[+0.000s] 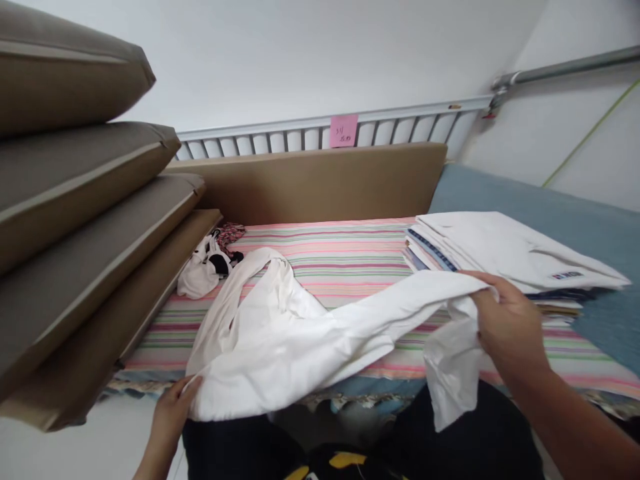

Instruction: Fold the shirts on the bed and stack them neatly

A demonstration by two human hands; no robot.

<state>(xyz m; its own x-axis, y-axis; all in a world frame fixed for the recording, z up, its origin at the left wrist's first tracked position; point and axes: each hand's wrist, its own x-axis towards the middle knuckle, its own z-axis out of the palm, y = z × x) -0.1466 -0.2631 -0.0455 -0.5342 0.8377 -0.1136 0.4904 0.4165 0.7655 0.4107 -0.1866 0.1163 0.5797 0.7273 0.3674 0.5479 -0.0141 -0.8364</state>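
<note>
A white cloth garment [300, 340] is stretched across the front of the striped sheet [350, 250], partly rumpled at its far left. My left hand [173, 410] pinches its lower left corner at the near edge. On the right, my right hand [510, 323] grips the other end, and a loose white flap hangs below it. Just behind my right hand lies a stack of folded clothes [505, 247], with a white piece carrying a small dark label on top. The garment's exact kind is unclear.
Grey-brown cushions [75, 160] are piled high at the left. Beside them sits a small heap of white and dark clothes [203, 270]. A brown cushion [315, 187] leans on the radiator [270, 141], which bears a pink note [343, 131]. Blue fabric [520, 193] covers the right side.
</note>
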